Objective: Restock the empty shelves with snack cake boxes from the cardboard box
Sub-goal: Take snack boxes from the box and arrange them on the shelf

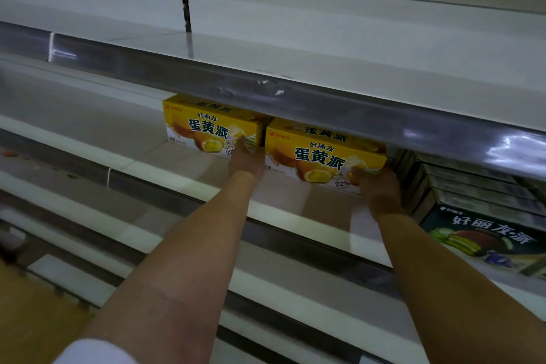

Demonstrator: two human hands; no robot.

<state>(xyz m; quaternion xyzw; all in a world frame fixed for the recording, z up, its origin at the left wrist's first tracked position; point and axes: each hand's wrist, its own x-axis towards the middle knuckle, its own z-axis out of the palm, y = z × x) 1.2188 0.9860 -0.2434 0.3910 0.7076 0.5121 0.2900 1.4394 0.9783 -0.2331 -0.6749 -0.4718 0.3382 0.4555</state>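
Observation:
Two yellow snack cake boxes stand side by side on the white middle shelf (189, 174), partly under the shelf above. My left hand (247, 158) holds the left yellow box (204, 130) at its right end, with fingers on the front face and in the gap between the boxes. The right yellow box (316, 154) is gripped at its lower right corner by my right hand (379, 190). Both boxes sit upright with their fronts facing me. The cardboard box is out of view.
A stack of dark green snack cake boxes (484, 233) fills the shelf just right of my right hand. The upper shelf's shiny price rail (295, 94) overhangs the boxes. White shelf surface extends to the left of the yellow boxes. A lower shelf rail (177, 245) lies below.

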